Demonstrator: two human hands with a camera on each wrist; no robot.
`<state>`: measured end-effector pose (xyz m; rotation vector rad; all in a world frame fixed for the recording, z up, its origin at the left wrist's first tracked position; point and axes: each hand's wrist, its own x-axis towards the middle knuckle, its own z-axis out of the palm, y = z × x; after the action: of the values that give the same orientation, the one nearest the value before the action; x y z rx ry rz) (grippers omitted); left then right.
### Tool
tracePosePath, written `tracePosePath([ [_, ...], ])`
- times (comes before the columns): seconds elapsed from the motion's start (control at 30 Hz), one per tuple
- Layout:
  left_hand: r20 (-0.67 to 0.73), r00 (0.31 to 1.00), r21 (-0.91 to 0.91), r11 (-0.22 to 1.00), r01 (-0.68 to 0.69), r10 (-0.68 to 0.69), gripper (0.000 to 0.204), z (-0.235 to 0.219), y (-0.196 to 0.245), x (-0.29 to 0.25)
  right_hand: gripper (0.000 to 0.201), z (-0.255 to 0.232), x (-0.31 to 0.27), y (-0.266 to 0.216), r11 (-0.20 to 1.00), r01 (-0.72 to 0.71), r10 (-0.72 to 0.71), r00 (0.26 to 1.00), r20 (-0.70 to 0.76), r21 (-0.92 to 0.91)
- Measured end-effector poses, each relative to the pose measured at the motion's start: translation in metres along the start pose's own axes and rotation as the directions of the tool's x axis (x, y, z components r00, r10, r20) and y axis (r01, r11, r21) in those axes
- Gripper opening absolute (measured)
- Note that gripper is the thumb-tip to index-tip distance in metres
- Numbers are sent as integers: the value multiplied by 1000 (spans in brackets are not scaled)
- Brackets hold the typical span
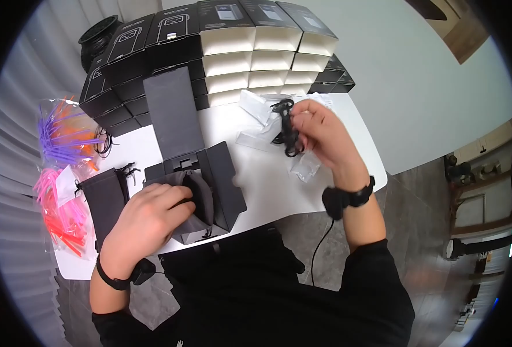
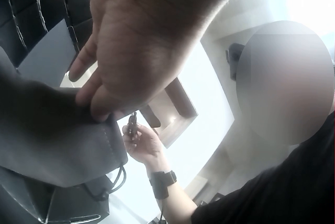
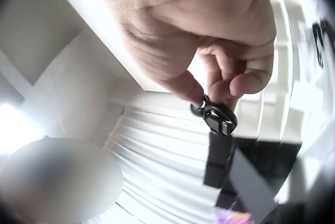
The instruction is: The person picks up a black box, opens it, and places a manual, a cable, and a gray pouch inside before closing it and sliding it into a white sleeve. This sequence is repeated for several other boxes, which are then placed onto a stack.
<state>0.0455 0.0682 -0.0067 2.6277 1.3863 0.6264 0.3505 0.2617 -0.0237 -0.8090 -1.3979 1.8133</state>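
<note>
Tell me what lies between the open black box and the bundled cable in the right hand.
Clear plastic wrapping on the white table, between the open box and the cable in the right hand. The head view shows it.

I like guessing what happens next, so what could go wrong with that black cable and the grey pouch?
The bundled black cable is pinched in the right hand's fingertips, so it might slip and fall among the clear plastic bags. The left hand is at the mouth of the soft grey pouch; if that sags shut, the cable could catch on its edge. The stacked boxes are close by, so a bump might knock some over.
</note>
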Motion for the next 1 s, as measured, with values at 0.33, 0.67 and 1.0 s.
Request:
tracePosePath([
  [0.33,-56,998,-31,999,15,-16,30,-3,3,-14,28,145,-47,68,994,-8,5,1000,24,107],
  [0.67,-148,988,19,999,-33,36,23,-10,6,-24,10,165,-43,86,662,424,-431,890,148,-618],
  [1.0,-299,953,143,990,1,43,30,-27,9,-43,27,187,-44,56,841,361,-221,909,354,-402],
])
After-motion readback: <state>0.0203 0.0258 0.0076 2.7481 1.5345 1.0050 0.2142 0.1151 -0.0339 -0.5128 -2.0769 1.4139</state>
